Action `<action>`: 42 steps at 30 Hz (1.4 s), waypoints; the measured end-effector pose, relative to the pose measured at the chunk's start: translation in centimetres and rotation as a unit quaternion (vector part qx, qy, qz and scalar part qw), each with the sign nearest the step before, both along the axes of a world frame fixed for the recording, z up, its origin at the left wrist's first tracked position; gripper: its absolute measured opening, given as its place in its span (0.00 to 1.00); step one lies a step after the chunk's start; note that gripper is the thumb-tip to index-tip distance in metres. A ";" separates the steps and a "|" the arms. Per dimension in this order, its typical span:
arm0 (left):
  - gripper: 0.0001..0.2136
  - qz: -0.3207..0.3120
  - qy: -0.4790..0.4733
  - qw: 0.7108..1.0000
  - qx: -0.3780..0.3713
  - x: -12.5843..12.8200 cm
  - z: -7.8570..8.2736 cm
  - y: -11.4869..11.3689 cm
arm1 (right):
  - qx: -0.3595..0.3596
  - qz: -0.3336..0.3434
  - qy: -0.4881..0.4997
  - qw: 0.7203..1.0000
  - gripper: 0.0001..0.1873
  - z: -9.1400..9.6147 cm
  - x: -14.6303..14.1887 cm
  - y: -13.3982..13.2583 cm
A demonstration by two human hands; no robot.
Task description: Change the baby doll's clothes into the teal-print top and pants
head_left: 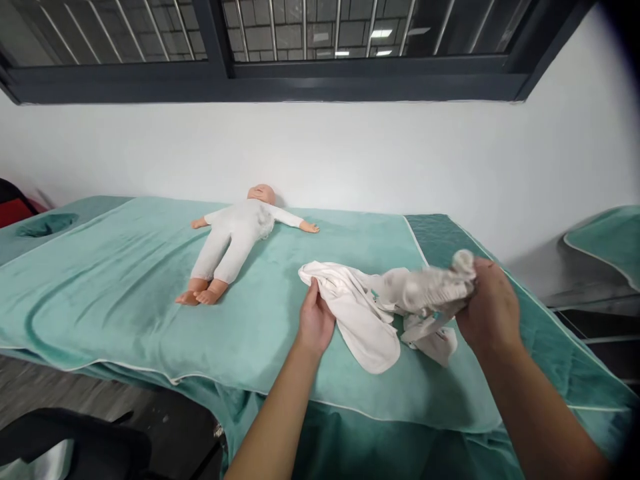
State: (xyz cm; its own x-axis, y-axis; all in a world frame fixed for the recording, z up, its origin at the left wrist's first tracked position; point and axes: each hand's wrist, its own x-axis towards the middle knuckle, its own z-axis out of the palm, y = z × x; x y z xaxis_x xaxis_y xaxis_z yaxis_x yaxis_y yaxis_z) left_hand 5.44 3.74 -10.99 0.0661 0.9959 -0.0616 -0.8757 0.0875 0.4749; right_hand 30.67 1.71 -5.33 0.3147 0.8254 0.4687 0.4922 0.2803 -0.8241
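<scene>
Stretched between my two hands is a white baby garment [357, 310] with small green marks, its far right end blurred by motion. My left hand [316, 320] pinches one edge of it, thumb on top. The other end is bunched up in my right hand [490, 303], whose fingers are closed round the cloth. Part of the garment hangs down over the green cover. To the left a baby doll [233, 233] lies on its back, head toward the wall, with a white cloth body and bare hands and feet. Neither hand touches the doll.
A green cover [125, 280] with white piping lies over the bed. Behind it stands a white wall [350, 160] below a barred window [305, 33]. A black chair [100, 433] is at the lower left, and another green-covered surface [607, 237] is at the right.
</scene>
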 end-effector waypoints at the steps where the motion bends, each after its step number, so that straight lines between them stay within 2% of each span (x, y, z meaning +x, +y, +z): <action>1: 0.19 0.000 0.002 1.000 0.002 0.0 0.1 -0.1 | -0.017 0.002 -0.007 1.000 0.29 -0.6 0.1 -0.5; 3: 0.19 0.001 0.005 1.000 0.004 0.1 0.2 -0.1 | -0.070 0.045 -0.081 0.993 0.30 -2.0 0.0 -1.3; 5: 0.19 0.003 0.007 1.000 -0.001 0.1 0.3 -0.1 | -0.101 0.108 -0.215 0.965 0.27 -3.3 0.0 -1.8; 7: 0.18 0.007 0.009 1.000 -0.004 0.0 0.2 -0.1 | -0.080 0.132 -0.325 0.933 0.23 -4.3 -0.2 -2.2; 10: 0.18 0.011 0.011 1.000 -0.007 -0.1 -0.1 0.1 | -0.036 0.134 -0.396 0.908 0.23 -4.6 -0.7 -3.2; 14: 0.18 0.017 0.004 1.000 -0.014 -0.4 -0.6 0.3 | 0.001 0.148 -0.416 0.897 0.14 -4.7 -1.6 -5.7; 17: 0.18 0.030 -0.005 0.999 -0.017 -0.6 -0.7 0.3 | 0.011 0.115 -0.394 0.912 0.12 -6.1 -1.1 -7.7; 20: 0.19 0.036 -0.006 0.999 -0.019 -0.7 -0.4 0.3 | -0.045 0.005 -0.287 0.957 0.14 -7.4 0.8 -9.1; 22: 0.19 0.031 -0.002 0.999 -0.017 -0.6 -0.3 0.2 | -0.085 -0.089 -0.210 0.970 0.20 -7.0 2.7 -9.4; 24: 0.19 0.029 0.005 0.999 -0.017 -0.5 -0.1 0.2 | -0.089 -0.175 -0.186 0.963 0.25 -5.3 4.6 -9.0; 26: 0.20 0.032 0.010 0.999 -0.018 -0.4 -0.1 0.2 | -0.075 -0.242 -0.230 0.940 0.24 -2.8 6.6 -8.0; 28: 0.20 0.034 0.013 0.999 -0.019 -0.3 -0.1 0.3 | -0.077 -0.264 -0.311 0.910 0.21 -0.6 8.6 -6.5; 30: 0.20 0.033 0.014 0.999 -0.019 -0.3 -0.1 0.3 | -0.111 -0.265 -0.378 0.880 0.20 0.4 10.2 -4.6; 32: 0.20 0.032 0.017 0.999 -0.021 -0.4 -0.1 0.4 | -0.180 -0.227 -0.416 0.862 0.23 -0.4 11.5 -2.8; 34: 0.20 0.034 0.020 0.999 -0.022 -0.4 -0.1 0.3 | -0.251 -0.156 -0.442 0.847 0.26 -2.6 12.2 -1.3; 38: 0.20 0.032 0.015 0.999 -0.017 -0.4 -0.1 0.2 | -0.251 -0.214 -0.427 0.842 0.30 -7.1 13.0 0.2; 40: 0.19 0.028 0.013 0.999 -0.010 -0.4 0.0 0.0 | -0.248 -0.197 -0.425 0.848 0.31 -7.6 13.5 0.3; 42: 0.20 0.023 0.015 1.000 -0.006 -0.4 0.1 -0.1 | -0.248 -0.175 -0.430 0.850 0.31 -6.9 13.7 0.0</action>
